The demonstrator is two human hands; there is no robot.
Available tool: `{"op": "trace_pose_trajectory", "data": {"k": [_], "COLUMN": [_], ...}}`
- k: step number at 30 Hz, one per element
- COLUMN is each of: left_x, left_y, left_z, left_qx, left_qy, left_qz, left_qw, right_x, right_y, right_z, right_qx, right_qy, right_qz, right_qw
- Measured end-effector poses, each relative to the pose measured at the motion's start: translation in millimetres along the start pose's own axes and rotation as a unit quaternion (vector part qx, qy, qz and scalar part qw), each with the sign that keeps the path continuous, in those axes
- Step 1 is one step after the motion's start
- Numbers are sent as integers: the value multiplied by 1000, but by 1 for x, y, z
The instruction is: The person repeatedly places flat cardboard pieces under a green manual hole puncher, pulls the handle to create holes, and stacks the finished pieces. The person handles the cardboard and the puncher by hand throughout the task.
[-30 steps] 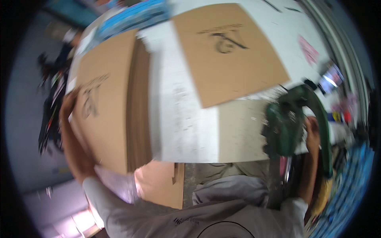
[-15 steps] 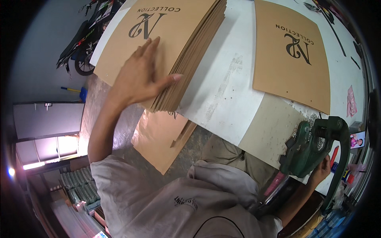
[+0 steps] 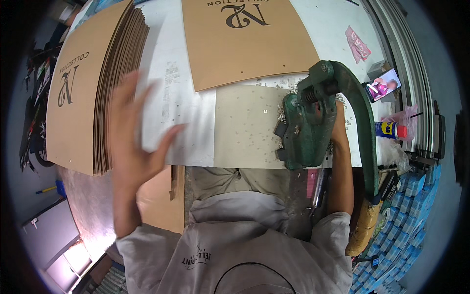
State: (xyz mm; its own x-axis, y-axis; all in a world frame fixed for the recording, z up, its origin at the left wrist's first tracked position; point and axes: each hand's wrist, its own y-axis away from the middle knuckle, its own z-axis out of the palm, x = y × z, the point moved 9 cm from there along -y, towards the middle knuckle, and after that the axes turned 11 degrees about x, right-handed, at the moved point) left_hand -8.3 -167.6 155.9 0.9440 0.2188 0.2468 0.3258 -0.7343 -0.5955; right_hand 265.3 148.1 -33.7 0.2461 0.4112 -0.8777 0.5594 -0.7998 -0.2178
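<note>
My left hand (image 3: 134, 142) is blurred, fingers spread and holding nothing, raised over the white table (image 3: 183, 112) just right of a thick stack of brown printed cardboard sheets (image 3: 73, 98). A single brown printed sheet (image 3: 245, 39) lies at the top centre. My right hand (image 3: 339, 128) reaches up behind a green lever press (image 3: 306, 127) at the table's front edge; its fingers are hidden by the press. Small metal eyelets (image 3: 293, 90) lie scattered by the press.
The press's long green lever (image 3: 367, 142) curves down to a taped grip (image 3: 362, 230). A phone (image 3: 384, 84), a spray can (image 3: 389, 130) and a pink packet (image 3: 358, 44) sit at the right. Blue boxes (image 3: 413, 196) are stacked at the far right. More cardboard (image 3: 156, 196) leans under the table.
My left hand has lifted off the cardboard stack and swung right. My right hand has gone from the lever's grip to behind the press. The view has shifted toward the press.
</note>
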Motion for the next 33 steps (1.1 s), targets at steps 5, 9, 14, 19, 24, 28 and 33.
{"op": "trace_pose_trajectory", "data": {"k": [5, 9, 14, 19, 24, 28, 33], "left_x": [24, 37, 23, 43, 68, 82, 94], "left_y": [-26, -51, -60, -56, -38, -36, -23], "left_z": [141, 214, 256, 247, 235, 241, 243], "left_qx": [-5, -16, -204, -151, -63, -100, -146], "left_qy": [109, 103, 173, 183, 153, 177, 239], "left_qz": [16, 78, -18, 53, 104, 72, 3], "left_qw": [994, 991, 963, 970, 981, 976, 960], "right_x": [-14, -14, -1, 19, 8, 6, -2], "right_y": [-3, -2, 2, 2, -8, -7, 20], "right_z": [33, 30, -10, 16, 35, 30, 16], "right_qx": [-58, -88, 23, 7, 40, 53, 80], "right_qy": [-129, -19, -77, -313, -350, -330, -236], "right_qz": [191, 95, 149, 271, 301, 320, 313], "right_qw": [971, 991, 986, 911, 886, 886, 917]}}
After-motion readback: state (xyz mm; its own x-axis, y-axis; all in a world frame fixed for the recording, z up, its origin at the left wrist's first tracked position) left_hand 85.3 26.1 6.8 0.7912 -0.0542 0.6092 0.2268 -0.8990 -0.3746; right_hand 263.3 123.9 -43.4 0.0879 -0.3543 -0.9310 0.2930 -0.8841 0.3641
